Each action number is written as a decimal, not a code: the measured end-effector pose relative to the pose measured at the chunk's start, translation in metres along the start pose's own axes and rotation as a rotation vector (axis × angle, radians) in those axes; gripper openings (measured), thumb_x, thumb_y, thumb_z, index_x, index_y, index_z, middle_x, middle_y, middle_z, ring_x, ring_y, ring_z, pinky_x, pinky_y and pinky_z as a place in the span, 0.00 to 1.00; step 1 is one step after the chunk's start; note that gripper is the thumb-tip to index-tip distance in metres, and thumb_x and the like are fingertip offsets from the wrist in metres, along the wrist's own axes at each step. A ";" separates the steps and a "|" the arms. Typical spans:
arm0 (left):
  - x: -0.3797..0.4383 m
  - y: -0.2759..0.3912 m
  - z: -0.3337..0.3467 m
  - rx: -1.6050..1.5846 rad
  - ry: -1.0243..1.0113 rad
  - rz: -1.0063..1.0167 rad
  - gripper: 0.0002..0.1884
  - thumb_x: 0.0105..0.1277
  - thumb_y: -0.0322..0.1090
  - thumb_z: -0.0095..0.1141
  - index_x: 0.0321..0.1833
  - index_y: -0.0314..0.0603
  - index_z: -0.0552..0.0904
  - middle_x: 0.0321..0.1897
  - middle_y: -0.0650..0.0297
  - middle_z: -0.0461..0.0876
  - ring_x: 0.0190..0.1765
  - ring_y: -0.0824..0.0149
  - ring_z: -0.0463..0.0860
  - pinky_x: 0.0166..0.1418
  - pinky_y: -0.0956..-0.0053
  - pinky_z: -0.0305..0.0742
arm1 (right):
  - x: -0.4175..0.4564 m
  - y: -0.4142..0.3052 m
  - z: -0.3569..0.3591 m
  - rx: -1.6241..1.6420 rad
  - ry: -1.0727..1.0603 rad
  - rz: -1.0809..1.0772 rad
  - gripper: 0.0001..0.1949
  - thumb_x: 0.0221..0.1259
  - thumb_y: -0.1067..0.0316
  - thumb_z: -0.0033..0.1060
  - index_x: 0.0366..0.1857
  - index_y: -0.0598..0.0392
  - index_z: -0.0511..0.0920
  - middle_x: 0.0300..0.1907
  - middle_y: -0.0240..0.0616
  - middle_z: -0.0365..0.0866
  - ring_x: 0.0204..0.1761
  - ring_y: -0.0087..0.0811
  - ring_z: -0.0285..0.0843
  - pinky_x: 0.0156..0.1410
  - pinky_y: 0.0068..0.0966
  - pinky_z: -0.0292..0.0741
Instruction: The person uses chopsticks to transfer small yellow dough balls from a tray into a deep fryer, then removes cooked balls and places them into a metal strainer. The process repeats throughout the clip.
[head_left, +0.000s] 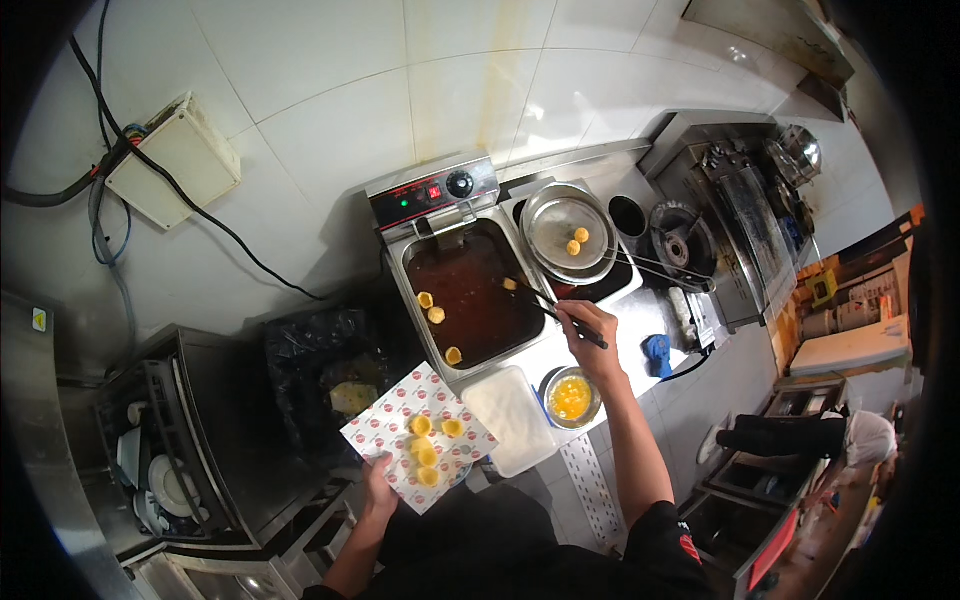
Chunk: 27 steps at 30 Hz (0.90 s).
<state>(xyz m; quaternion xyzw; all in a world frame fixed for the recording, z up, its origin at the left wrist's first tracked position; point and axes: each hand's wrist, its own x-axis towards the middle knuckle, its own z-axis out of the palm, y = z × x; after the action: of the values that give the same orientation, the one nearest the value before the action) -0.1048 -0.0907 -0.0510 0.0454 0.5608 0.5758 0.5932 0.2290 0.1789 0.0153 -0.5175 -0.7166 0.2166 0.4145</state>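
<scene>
My right hand (590, 335) grips a pair of black chopsticks (570, 319), their tips at a small yellow piece of food (510, 284) over the dark oil of an electric deep fryer (472, 315). Several golden pieces (436, 315) float near the fryer's left side. In my left hand (381, 484) is a plate, mostly hidden under a sheet of printed paper (401, 405) bearing several hollow yellow cups (421, 426). Two golden balls (581, 235) lie in a round wire strainer (555, 217) at the fryer's right.
A bowl of beaten egg (571, 397) and a plastic container with white powder (510, 420) stand before the fryer. A blue cloth (658, 355) lies right, near a gas burner (679, 244). A black-lined bin (315, 337) is left. Another person (787, 436) stands far right.
</scene>
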 end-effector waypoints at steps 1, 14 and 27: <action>0.000 0.000 0.001 0.003 -0.006 0.005 0.33 0.62 0.32 0.53 0.72 0.32 0.63 0.62 0.51 0.75 0.64 0.54 0.78 0.69 0.60 0.73 | 0.001 0.000 0.000 -0.008 0.004 -0.013 0.05 0.59 0.78 0.68 0.38 0.59 0.86 0.36 0.46 0.88 0.35 0.42 0.88 0.39 0.28 0.83; 0.001 -0.003 -0.002 -0.007 -0.001 0.018 0.31 0.63 0.31 0.52 0.70 0.30 0.65 0.61 0.52 0.76 0.63 0.56 0.79 0.67 0.62 0.74 | -0.015 0.009 0.000 0.037 0.082 0.155 0.03 0.60 0.77 0.69 0.36 0.59 0.87 0.30 0.45 0.87 0.28 0.36 0.87 0.34 0.25 0.80; 0.001 0.008 0.010 -0.038 0.060 -0.015 0.30 0.62 0.29 0.54 0.69 0.31 0.67 0.58 0.53 0.78 0.59 0.57 0.81 0.63 0.62 0.76 | -0.040 0.008 -0.017 0.396 0.283 0.371 0.08 0.70 0.72 0.63 0.41 0.67 0.85 0.33 0.43 0.88 0.32 0.30 0.88 0.38 0.23 0.87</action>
<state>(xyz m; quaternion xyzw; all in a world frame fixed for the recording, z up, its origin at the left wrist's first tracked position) -0.1029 -0.0815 -0.0422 0.0127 0.5676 0.5830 0.5812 0.2522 0.1434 0.0042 -0.5736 -0.4888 0.3497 0.5565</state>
